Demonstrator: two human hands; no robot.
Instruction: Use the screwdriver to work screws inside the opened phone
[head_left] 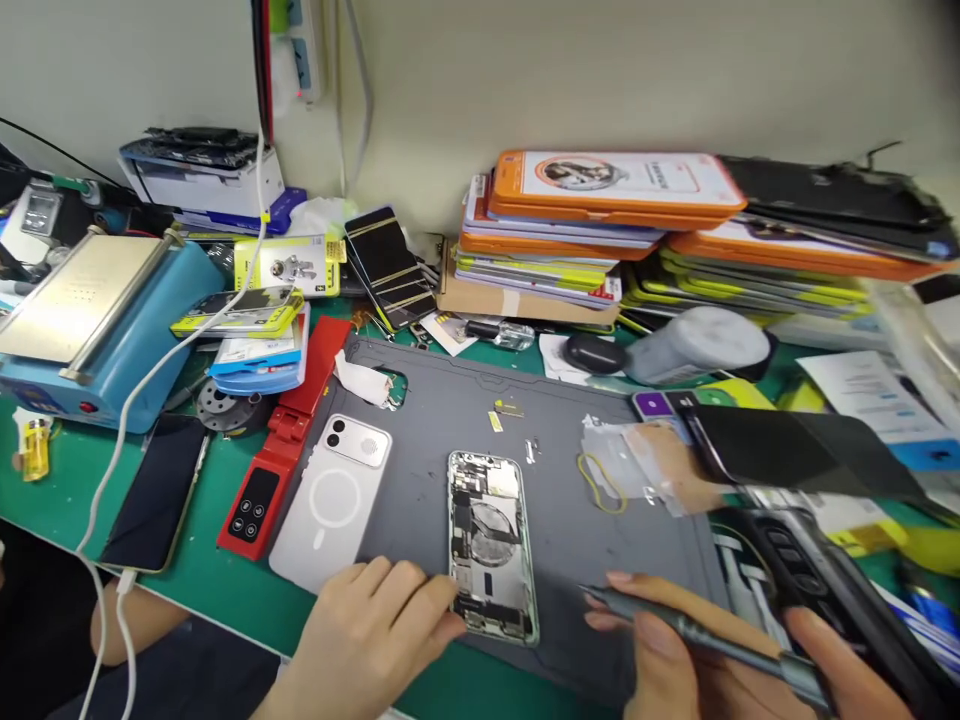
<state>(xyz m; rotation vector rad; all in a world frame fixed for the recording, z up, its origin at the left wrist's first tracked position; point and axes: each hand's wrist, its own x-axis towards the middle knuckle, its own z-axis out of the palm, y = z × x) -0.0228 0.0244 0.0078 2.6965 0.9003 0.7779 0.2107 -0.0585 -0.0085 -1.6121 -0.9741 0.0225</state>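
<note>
An opened phone (489,545) with its inner parts bare lies on a grey work mat (450,410). My left hand (371,640) rests at the phone's lower left corner, fingers curled against its edge. My right hand (712,670) is closed around a grey screwdriver (697,630), whose tip points left toward the phone. A white phone case (330,500) lies to the left of the opened phone. Small yellow parts (502,412) and a yellow loop (596,480) sit on the mat behind it.
A blue heating machine (90,320) stands at the left, with a dark phone (154,490) on a white cable in front. A red tool (281,440) lies beside the mat. Stacks of orange and yellow boxes (600,230) line the wall. A black screen (787,450) lies at right.
</note>
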